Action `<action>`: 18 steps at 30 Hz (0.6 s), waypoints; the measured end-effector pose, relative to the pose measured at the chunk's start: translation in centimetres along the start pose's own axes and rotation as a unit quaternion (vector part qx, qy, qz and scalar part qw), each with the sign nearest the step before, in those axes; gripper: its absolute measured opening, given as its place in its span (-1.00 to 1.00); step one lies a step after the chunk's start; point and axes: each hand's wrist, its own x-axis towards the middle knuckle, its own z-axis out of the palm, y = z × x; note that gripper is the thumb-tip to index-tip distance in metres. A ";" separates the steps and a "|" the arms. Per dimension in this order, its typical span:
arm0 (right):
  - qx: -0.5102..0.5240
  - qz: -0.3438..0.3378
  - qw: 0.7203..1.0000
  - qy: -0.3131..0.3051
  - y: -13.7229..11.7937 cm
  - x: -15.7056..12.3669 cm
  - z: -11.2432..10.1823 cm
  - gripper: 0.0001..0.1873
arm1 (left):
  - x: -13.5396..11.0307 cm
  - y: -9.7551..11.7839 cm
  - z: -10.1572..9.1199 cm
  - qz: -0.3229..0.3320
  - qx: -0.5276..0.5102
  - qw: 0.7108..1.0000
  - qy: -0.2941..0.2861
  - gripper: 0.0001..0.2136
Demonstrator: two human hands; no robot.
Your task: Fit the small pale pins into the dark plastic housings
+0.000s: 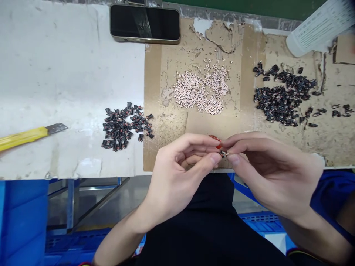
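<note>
My left hand point(177, 177) and my right hand point(273, 173) meet at the table's front edge, fingertips nearly touching. Thumb and fingers of the left pinch a small black part with a shiny metal bit point(223, 153). At its right end, my right thumb and fingers are closed on a tiny pale piece point(227, 154), too small to name. Just behind the fingertips shows a red rounded object point(215, 139), partly hidden by the fingers. Beyond the hands lies a pile of tiny pinkish pieces point(199, 90) on cardboard.
Small black parts lie in a left pile point(122, 125) and a right pile point(283, 96). A yellow utility knife point(24, 138) rests at far left. At the back are a phone point(144, 23) and a white bottle point(318, 27). A blue crate point(24, 221) stands below left.
</note>
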 end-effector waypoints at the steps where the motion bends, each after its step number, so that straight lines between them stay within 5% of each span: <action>1: -0.007 -0.002 1.000 -0.006 0.0 0.1 -0.1 -0.72 | 0.0 0.1 0.0 0.004 0.007 1.000 0.006 -0.86; 7: -0.006 -0.015 1.000 -0.002 -0.1 0.7 -0.2 -0.76 | -0.1 0.4 0.4 0.026 0.020 0.999 0.037 -0.85; 12: 0.056 -0.006 0.998 0.021 0.9 0.4 0.1 -0.63 | 0.2 0.3 0.6 -0.023 -0.073 0.997 0.016 -0.83; 18: -0.032 -0.058 0.997 0.041 1.7 -0.1 -0.3 -0.58 | 0.4 -0.5 1.1 -0.083 -0.175 0.981 0.021 -0.57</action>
